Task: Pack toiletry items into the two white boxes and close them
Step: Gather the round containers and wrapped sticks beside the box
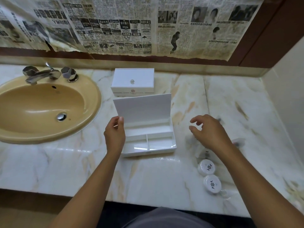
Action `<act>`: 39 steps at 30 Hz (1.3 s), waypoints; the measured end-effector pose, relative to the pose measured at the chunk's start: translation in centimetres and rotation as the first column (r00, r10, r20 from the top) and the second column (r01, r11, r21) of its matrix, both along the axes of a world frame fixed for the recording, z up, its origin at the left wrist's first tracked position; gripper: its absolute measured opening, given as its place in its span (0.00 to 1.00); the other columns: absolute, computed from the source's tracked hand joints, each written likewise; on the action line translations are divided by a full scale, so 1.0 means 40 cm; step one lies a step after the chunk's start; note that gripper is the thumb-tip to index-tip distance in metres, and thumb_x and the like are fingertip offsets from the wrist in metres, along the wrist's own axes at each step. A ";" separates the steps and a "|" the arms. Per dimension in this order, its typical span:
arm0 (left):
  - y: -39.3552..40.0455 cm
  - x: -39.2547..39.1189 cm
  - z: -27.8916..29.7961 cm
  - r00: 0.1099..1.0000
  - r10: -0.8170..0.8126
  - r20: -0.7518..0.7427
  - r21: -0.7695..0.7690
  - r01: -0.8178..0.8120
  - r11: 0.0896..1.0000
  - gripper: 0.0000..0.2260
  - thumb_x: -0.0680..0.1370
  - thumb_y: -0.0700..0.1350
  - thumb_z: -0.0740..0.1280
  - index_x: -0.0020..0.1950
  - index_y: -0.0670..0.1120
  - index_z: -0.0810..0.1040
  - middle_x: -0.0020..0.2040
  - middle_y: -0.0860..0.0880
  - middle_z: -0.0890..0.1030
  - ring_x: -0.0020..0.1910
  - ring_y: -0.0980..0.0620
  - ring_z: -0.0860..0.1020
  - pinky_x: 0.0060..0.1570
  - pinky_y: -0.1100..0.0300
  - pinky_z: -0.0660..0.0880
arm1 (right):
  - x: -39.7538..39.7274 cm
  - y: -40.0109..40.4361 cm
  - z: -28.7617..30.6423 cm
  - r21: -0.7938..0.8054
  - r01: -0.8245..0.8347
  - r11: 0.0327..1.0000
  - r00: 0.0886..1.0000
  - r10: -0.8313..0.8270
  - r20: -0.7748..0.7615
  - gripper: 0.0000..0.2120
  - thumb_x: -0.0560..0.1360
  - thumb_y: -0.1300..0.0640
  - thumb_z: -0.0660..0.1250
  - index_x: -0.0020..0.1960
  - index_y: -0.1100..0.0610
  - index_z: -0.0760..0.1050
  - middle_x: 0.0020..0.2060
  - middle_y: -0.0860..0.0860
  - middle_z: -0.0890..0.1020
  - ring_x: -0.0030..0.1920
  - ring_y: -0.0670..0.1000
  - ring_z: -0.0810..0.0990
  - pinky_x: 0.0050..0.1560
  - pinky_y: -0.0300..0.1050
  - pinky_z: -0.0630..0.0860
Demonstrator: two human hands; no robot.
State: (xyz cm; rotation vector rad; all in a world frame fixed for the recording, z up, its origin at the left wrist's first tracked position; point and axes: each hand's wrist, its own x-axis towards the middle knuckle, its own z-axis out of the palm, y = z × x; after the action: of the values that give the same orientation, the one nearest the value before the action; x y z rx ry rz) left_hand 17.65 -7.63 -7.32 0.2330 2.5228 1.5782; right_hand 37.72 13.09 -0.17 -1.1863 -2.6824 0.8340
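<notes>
where newspaper (131,25) lines the wall, a marble counter (65,162) holds a tan sink (41,104).

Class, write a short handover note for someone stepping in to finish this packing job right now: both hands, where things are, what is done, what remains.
Left hand: pinching the raised lid's left edge on the near white box, holding it open.
Right hand: open, empty, hovering over blurred packets right of that box.
Far white box: closed, behind it; contents unseen.
Two round toiletry tubs: on the counter, front right.
Done: near box opened; visible compartments empty.
Left: pack items, close boxes.
</notes>
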 end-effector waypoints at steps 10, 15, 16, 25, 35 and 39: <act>-0.005 -0.002 -0.006 1.000 -0.009 -0.012 0.005 0.009 1.000 0.13 0.83 0.51 0.61 0.58 0.45 0.79 0.54 0.49 0.82 0.54 0.51 0.79 0.53 0.63 0.72 | 0.095 0.051 -0.003 -0.011 -0.112 0.994 0.917 0.108 0.384 0.28 0.72 0.55 0.69 0.69 0.46 0.66 0.68 0.51 0.68 0.66 0.54 0.66 0.60 0.53 0.71; -0.005 -0.003 -0.008 1.000 -0.012 -0.013 0.006 0.012 1.000 0.14 0.82 0.52 0.61 0.58 0.45 0.79 0.53 0.49 0.82 0.54 0.51 0.79 0.54 0.61 0.72 | 0.167 0.064 -0.036 -0.087 -0.188 0.978 0.741 0.200 0.642 0.44 0.68 0.56 0.71 0.76 0.41 0.51 0.72 0.48 0.60 0.70 0.53 0.61 0.61 0.50 0.69; -0.004 -0.004 -0.008 1.000 -0.012 -0.011 0.008 0.012 1.000 0.14 0.82 0.52 0.61 0.57 0.45 0.79 0.53 0.49 0.82 0.54 0.51 0.79 0.53 0.61 0.72 | 0.176 0.066 -0.050 -0.084 -0.187 0.979 0.732 0.196 0.652 0.45 0.68 0.57 0.72 0.76 0.41 0.50 0.72 0.48 0.60 0.70 0.52 0.61 0.60 0.48 0.69; -0.001 -0.002 -0.007 1.000 -0.013 -0.013 0.005 0.013 1.000 0.14 0.83 0.52 0.61 0.57 0.45 0.80 0.52 0.50 0.81 0.53 0.52 0.78 0.51 0.63 0.70 | 0.152 0.069 -0.126 0.019 -0.117 0.993 0.885 0.096 0.456 0.25 0.74 0.62 0.63 0.68 0.46 0.69 0.62 0.48 0.72 0.65 0.51 0.65 0.55 0.44 0.69; -0.002 -0.005 -0.012 1.000 -0.010 -0.010 0.006 0.011 1.000 0.13 0.82 0.52 0.61 0.56 0.45 0.80 0.51 0.50 0.82 0.51 0.52 0.79 0.46 0.68 0.69 | 0.039 0.072 -0.144 0.101 -0.139 0.985 0.947 0.103 0.306 0.23 0.72 0.63 0.65 0.66 0.49 0.73 0.60 0.51 0.74 0.64 0.54 0.67 0.57 0.46 0.68; -0.001 -0.005 -0.012 1.000 -0.005 -0.012 0.007 0.005 1.000 0.13 0.82 0.52 0.61 0.56 0.45 0.80 0.52 0.50 0.82 0.51 0.52 0.79 0.46 0.69 0.69 | 0.037 0.060 -0.122 0.181 -0.173 0.968 0.937 0.105 0.333 0.26 0.71 0.58 0.68 0.68 0.47 0.70 0.63 0.51 0.72 0.66 0.54 0.66 0.59 0.48 0.67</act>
State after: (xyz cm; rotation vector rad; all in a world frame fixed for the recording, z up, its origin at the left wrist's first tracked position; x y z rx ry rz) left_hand 17.45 -7.67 -7.79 0.2511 2.5239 1.5890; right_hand 39.19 15.51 -5.03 -1.1820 -3.0520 0.3820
